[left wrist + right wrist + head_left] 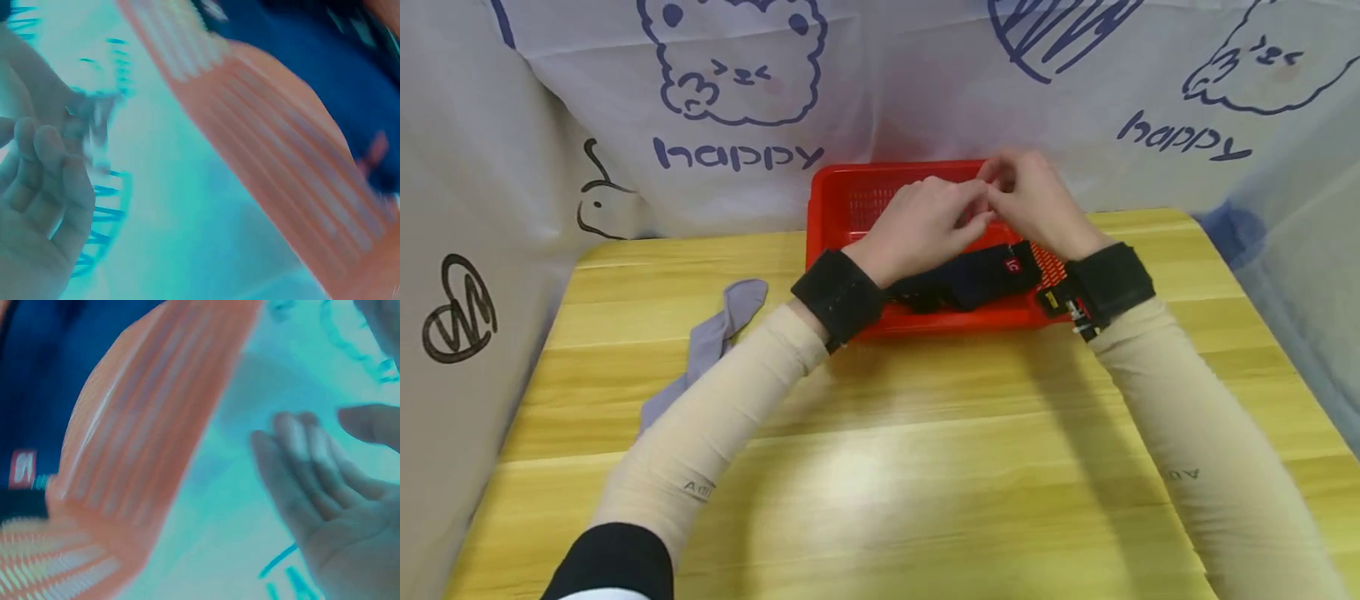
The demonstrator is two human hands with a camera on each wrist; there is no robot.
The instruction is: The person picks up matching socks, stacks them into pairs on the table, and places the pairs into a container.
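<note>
Both hands are raised over a red plastic basket [818, 208], their fingertips close together near its back right corner in the head view. In the left wrist view, the left hand [921, 221] has loosely bent fingers with nothing visible in them. Fingers slightly bent and thumb apart, the right hand [331, 506] shows no object in its grasp in the right wrist view. Inside the basket lies a dark navy sock-like cloth [977, 279] with a small red label near its right end. The left wrist partly covers that cloth's left end.
A crumpled grey-lavender cloth, long like a sock [707, 346], lies on the wooden table [880, 467] at the left, partly behind the left forearm. White fabric with blue drawings [895, 83] hangs right behind the basket and along both sides of the table.
</note>
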